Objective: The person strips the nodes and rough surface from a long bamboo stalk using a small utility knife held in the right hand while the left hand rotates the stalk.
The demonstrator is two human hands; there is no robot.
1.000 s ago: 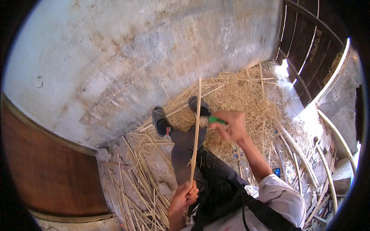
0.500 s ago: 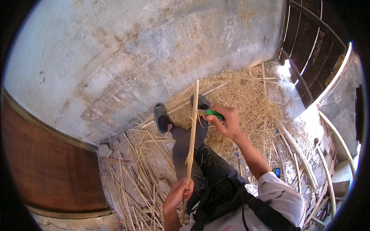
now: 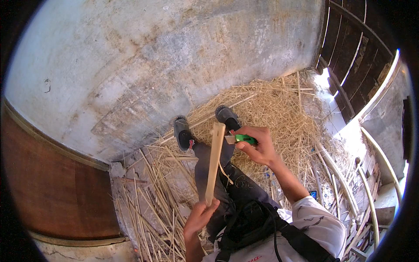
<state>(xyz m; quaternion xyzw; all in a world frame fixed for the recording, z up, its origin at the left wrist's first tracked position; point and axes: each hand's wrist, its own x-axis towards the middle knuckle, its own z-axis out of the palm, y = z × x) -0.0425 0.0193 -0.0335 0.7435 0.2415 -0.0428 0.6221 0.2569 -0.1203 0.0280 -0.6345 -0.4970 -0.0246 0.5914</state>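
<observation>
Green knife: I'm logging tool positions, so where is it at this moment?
In the head view, the green knife is slightly right of centre, in the right hand, its blade just right of the upper part of the strip.

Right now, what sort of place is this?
Probably a makeshift workshop: a heap of pale shavings, long strips scattered about, and a green-handled knife in the right hand.

Knife handle (image 3: pixel 245 139) is green; strip (image 3: pixel 214 163), pale tan; shavings (image 3: pixel 279 105), straw-yellow; wall (image 3: pixel 152 74) is mottled grey, white and brown.
</observation>
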